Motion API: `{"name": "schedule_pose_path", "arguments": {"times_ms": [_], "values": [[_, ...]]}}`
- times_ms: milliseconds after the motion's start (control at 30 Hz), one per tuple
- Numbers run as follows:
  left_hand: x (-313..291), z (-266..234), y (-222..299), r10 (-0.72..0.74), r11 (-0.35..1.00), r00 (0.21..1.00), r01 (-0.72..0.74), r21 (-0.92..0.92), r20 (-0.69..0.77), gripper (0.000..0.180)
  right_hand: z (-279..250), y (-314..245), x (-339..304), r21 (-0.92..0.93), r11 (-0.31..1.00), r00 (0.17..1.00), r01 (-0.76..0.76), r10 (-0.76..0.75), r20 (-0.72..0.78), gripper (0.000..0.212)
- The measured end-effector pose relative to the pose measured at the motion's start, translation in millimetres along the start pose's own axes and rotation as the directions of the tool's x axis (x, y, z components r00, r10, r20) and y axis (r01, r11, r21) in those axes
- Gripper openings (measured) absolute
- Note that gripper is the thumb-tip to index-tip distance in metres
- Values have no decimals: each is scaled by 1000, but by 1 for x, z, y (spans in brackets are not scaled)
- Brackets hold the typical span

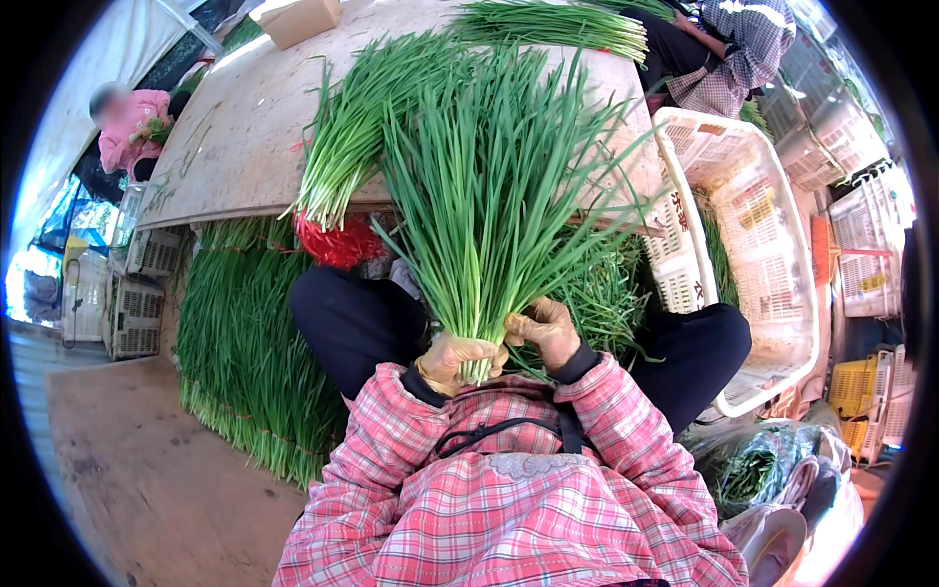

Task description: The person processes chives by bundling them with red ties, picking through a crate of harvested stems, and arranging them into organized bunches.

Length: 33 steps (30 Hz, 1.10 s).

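My left hand (456,361) is closed around the pale stem ends of a large bunch of garlic chives (479,196), whose green leaves fan out away from me. At the right side of those stems, my right hand (550,333) has its thumb and fingers pinched together; what lies between them is too small to make out. Another bunch of chives (362,127) rests on the wooden board just beyond, with its white ends toward me. Red ties (337,241) hang in a heap at the board's near edge. Loose leaves (602,293) lie beside my right knee.
Stacked chive bundles (254,342) stand to my left, under the wooden board (235,137). A white plastic crate (763,284) sits close on my right, near a plastic bag (773,465) with greens. Two other people work at the far left and far right.
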<state>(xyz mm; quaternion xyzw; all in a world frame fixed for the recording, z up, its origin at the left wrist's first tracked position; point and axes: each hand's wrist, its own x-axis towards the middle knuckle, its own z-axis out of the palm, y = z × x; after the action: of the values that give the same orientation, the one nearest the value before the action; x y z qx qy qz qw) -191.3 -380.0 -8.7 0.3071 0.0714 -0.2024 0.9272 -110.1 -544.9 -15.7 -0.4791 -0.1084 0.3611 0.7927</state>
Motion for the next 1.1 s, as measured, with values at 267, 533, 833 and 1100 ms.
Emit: {"name": "schedule_pose_path", "arguments": {"times_ms": [267, 533, 833, 1100], "values": [[-11, 23, 9, 102, 952, 978, -43, 304, -181, 46, 20, -20, 14, 229, 973, 992, -11, 39, -117, 31], [-19, 14, 5, 30, 972, 993, -2, 234, -115, 57, 16, -16, 6, 208, 972, 992, 106, -90, -85, 32], [-27, 14, 17, 112, 953, 970, -45, 299, -214, 50, -4, -23, 8, -258, 964, 996, 69, -54, 64, 28], [-41, 6, 13, 216, 892, 946, -91, 442, -242, 43, 29, -87, -10, -660, 580, 862, 478, -454, 226, 31]]}}
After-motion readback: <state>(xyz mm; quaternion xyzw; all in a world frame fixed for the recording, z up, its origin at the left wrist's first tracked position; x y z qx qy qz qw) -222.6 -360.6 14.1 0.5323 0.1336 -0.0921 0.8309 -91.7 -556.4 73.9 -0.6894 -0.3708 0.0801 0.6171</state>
